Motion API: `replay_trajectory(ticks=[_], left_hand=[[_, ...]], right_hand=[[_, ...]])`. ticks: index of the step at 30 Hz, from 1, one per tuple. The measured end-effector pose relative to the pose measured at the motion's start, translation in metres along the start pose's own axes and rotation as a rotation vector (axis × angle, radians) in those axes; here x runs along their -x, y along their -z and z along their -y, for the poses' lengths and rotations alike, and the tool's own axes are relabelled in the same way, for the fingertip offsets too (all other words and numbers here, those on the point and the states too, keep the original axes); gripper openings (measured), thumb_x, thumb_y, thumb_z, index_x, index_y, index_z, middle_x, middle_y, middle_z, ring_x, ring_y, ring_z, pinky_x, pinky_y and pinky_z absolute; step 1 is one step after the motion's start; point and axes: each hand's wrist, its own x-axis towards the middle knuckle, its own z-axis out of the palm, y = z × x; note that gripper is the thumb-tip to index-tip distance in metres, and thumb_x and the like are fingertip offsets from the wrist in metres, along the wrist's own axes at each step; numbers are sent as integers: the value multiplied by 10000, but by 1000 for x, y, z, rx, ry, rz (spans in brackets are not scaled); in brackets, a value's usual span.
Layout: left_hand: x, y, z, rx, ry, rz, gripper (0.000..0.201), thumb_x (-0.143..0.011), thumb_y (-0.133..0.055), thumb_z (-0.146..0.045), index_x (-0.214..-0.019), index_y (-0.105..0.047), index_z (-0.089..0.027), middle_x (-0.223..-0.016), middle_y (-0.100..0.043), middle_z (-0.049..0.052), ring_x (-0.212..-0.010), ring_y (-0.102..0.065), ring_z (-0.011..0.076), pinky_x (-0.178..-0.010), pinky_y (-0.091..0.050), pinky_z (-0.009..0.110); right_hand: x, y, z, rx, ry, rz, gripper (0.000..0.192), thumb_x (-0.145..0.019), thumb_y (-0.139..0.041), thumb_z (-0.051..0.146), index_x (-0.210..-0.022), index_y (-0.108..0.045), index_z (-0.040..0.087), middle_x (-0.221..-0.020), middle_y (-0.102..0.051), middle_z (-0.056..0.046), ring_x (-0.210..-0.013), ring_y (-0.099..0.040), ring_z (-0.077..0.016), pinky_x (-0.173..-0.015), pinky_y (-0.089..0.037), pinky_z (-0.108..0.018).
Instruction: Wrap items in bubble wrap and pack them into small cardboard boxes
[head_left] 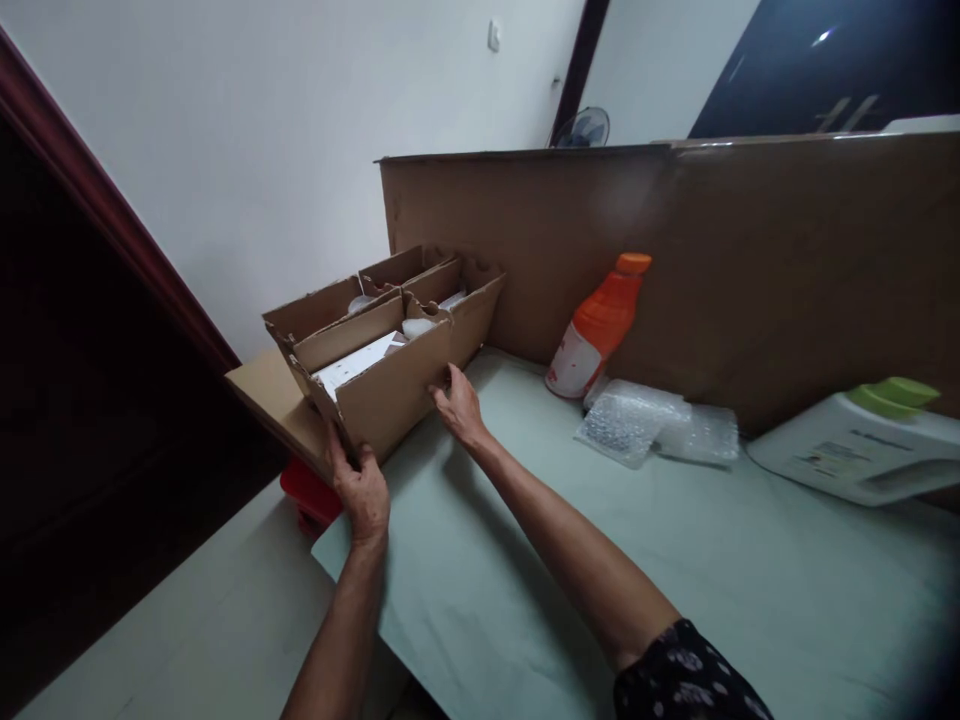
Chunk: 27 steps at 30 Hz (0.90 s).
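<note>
Open cardboard box at bench corner, long axis toward two o'clock, left hand clamped on its seven o'clock corner, right hand fingers pressed flat against its near wall.

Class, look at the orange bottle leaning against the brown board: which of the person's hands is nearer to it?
Right. The right hand rests on the cardboard box's near side, closer to the orange bottle; the left hand grips the box's far-left corner.
</note>
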Motion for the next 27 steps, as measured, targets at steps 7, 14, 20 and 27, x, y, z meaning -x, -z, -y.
replay_trajectory(ticks=[7, 14, 20, 27], left_hand=[[-11, -14, 1, 55, 78, -17, 614, -889, -580, -200, -1492, -468, -209, -1442, -584, 153, -1341, -572, 251, -1161, -420, 403], [34, -8, 3, 30, 104, -34, 665, -892, -600, -245, -1507, -363, -152, -1517, -473, 212, -1418, -473, 270, -1203, -344, 459], [140, -10, -12, -38, 11, 559, 543, -884, -593, -316, -1406, -523, -182, -1407, -573, 173, -1334, -533, 298, -1161, -385, 512], [236, 2, -25, -274, -727, 1107, 367, -928, -470, -319, -1173, -711, -189, -1369, -629, 186, -1315, -536, 370, -1130, -356, 646]], right_hand=[[7, -17, 9, 67, 41, 121, 719, -820, -649, 294, -1473, -439, 78, -1506, -472, -224, -1380, -480, -315, -1166, -388, -450], [97, 20, -11, 167, 99, 291, 357, -860, -591, 167, -1205, -681, 158, -1306, -666, -171, -1196, -634, -302, -1047, -483, -496], [222, 109, -19, 324, 113, 346, 368, -869, -677, 211, -1237, -694, 210, -1434, -610, -128, -1384, -504, -278, -1157, -371, -470], [355, 244, -36, 443, -117, 112, 329, -834, -725, 226, -1163, -732, 218, -1388, -655, -93, -1330, -556, -242, -1119, -408, -419]])
